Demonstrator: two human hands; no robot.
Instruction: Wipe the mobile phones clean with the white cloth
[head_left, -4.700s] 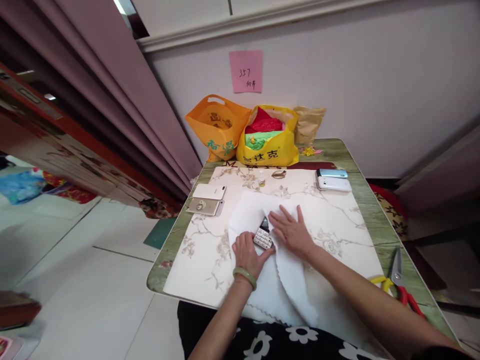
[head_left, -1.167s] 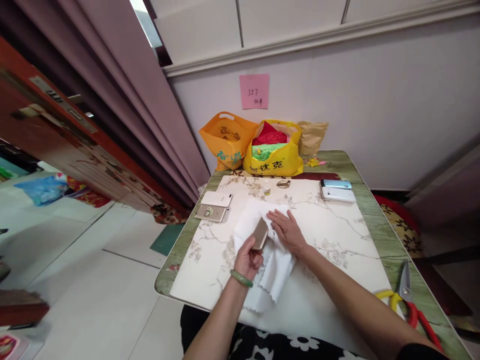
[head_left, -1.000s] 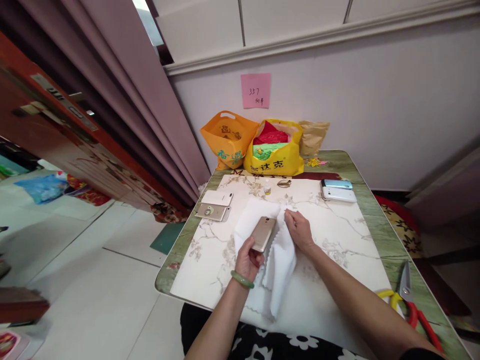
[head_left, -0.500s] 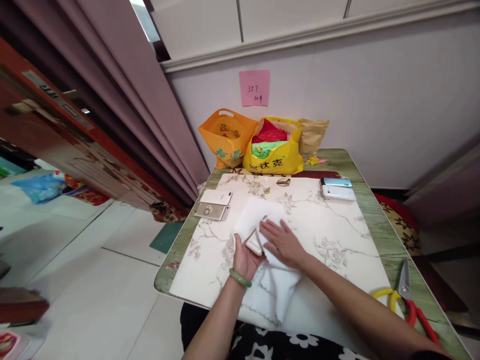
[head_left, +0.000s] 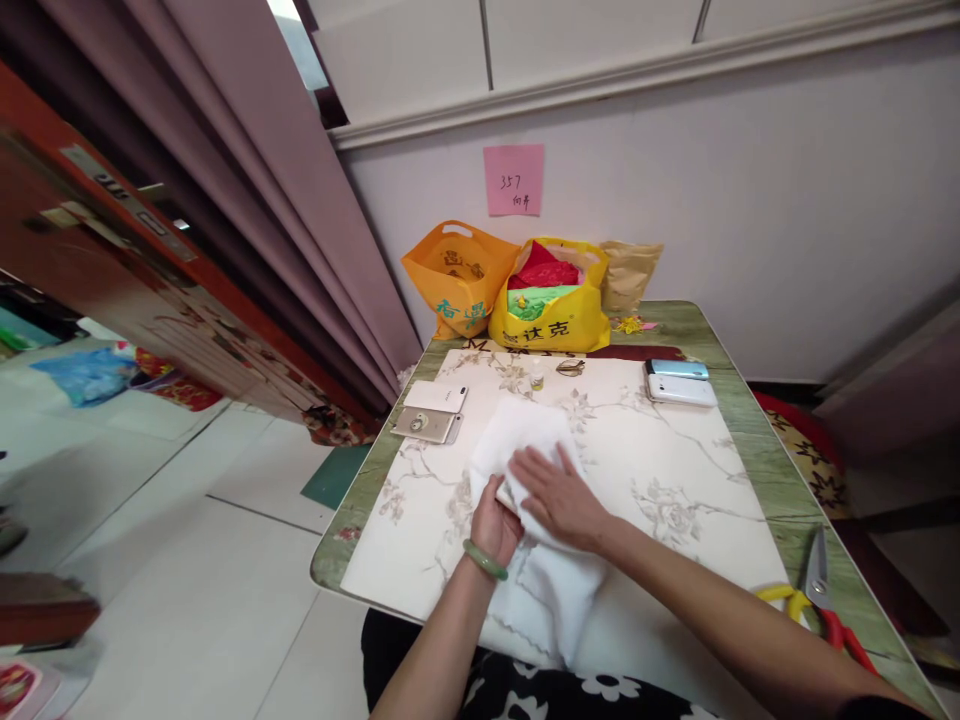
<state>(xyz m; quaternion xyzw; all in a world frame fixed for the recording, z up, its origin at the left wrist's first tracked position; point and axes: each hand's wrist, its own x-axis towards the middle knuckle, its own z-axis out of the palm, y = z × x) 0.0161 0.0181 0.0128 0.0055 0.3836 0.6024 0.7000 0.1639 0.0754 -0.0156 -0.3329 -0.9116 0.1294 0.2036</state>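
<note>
My left hand (head_left: 495,522), with a green bangle (head_left: 485,559) at its wrist, is closed around the lower end of a phone (head_left: 505,494). Most of that phone is hidden under a white cloth (head_left: 525,430). Flat on top of the cloth lies my right hand (head_left: 559,498), its fingers stretched out and pressing over the phone. The cloth's wavy-edged lower part hangs toward my lap.
Several phones lie at the left (head_left: 435,396) and right (head_left: 681,389) of the table. A small bottle (head_left: 536,377) and glasses (head_left: 571,368) sit behind the cloth. Orange (head_left: 459,285) and yellow bags (head_left: 555,325) stand at the back; scissors (head_left: 817,585) lie front right.
My right hand has slid slightly down and left with the cloth. The cloth now covers more of the phone, which showed more of its surface before.
</note>
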